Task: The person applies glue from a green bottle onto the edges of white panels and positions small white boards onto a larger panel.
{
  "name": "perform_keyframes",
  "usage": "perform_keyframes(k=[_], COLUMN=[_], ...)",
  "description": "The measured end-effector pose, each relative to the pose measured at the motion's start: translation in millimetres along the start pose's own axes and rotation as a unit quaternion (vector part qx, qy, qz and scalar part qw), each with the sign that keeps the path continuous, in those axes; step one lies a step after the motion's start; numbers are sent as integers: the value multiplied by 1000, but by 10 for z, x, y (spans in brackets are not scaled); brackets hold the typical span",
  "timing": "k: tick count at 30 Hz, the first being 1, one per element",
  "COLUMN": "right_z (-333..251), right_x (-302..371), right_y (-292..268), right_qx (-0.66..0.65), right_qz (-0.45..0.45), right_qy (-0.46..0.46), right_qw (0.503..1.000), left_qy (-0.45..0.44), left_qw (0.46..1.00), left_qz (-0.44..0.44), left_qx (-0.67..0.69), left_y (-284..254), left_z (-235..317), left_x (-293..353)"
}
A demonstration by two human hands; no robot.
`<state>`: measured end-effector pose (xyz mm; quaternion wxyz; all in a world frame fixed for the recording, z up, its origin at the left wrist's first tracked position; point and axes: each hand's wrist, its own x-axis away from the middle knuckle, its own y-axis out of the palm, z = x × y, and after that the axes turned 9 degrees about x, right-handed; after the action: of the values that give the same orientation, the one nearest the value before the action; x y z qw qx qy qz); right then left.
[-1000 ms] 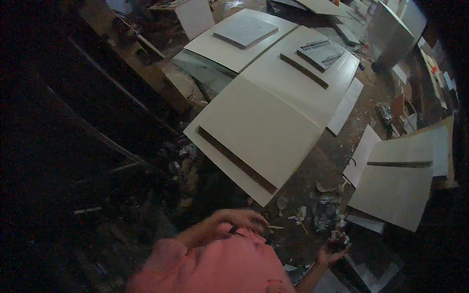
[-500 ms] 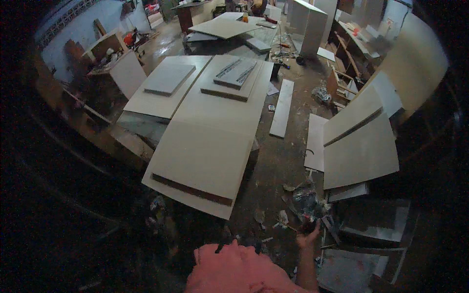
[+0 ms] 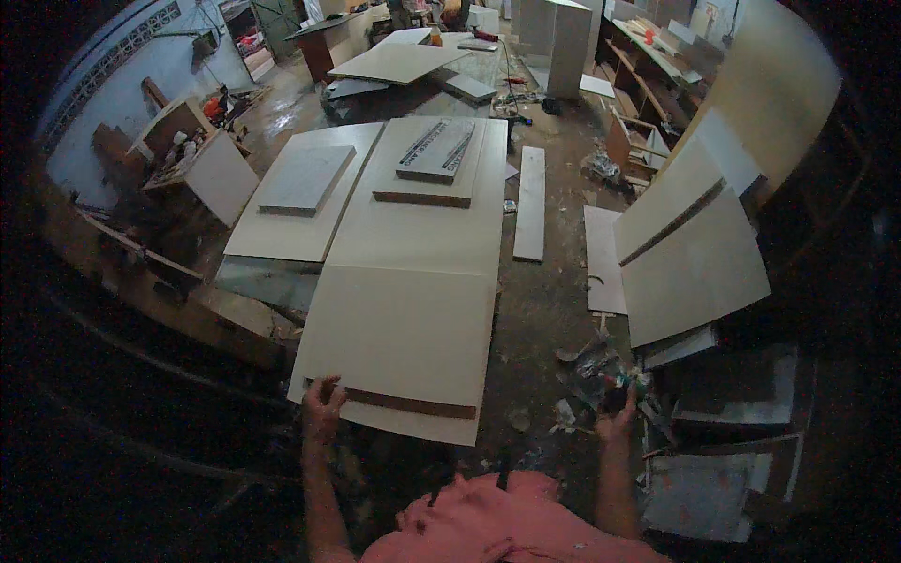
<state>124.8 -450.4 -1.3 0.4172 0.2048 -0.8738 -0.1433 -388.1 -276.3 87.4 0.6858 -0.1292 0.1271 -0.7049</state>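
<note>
My left hand [image 3: 322, 408] is at the near left corner of a cream panel [image 3: 404, 328], its fingers apart and slightly bent. Whether the fingertips touch the panel is hard to tell. That panel lies on a larger cream board [image 3: 422, 236], its brown edge facing me. Off to the right, away from the boards, my right hand [image 3: 615, 427] is closed around a small dark object [image 3: 615, 400], too dim to name. Beyond, smaller panels are stacked on the board, the top one a grey piece with dark printing [image 3: 435, 150].
Cream panels [image 3: 699, 263] lean at the right, above dark box-like pieces [image 3: 737, 403]. A long white strip [image 3: 530, 204] and crumpled plastic [image 3: 587, 361] lie on the floor. An open wooden box [image 3: 221, 174] stands at the left. Another board-covered table [image 3: 399, 64] is farther back.
My left hand has come into view and reached the near corner of the panel. The right hand still holds the dark object. The view has shifted slightly.
</note>
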Motion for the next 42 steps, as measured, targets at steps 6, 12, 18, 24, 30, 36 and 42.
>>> perform_keyframes(k=[6,12,18,24,30,36,42], right_z=[-153,-236,-417,-678,-908,-955,-903], right_x=[178,-998,-2347,-3305,-3260,-3516,-4358], right_y=[899,1052,1920,2751,3533,4033,4897], right_qx=[3,53,132,156,128,166,163], right_qz=[15,-35,-181,-121,-144,-104,-136], right_qy=[-55,-10,27,-15,-26,-95,-223], right_qw=[998,998,974,980,981,976,951], left_qy=[24,85,36,-19,-16,-100,-176], left_qw=[981,960,954,914,911,888,834], left_qz=[-160,-177,-139,-112,-96,-144,-232], left_qx=[-111,-198,-262,-389,-400,-424,-469], left_y=[726,1498,2189,2710,2838,2607,2588], left_z=[500,474,74,33,80,122,173], left_x=[-1021,-2071,-3262,-3612,-3447,-3785,-3914])
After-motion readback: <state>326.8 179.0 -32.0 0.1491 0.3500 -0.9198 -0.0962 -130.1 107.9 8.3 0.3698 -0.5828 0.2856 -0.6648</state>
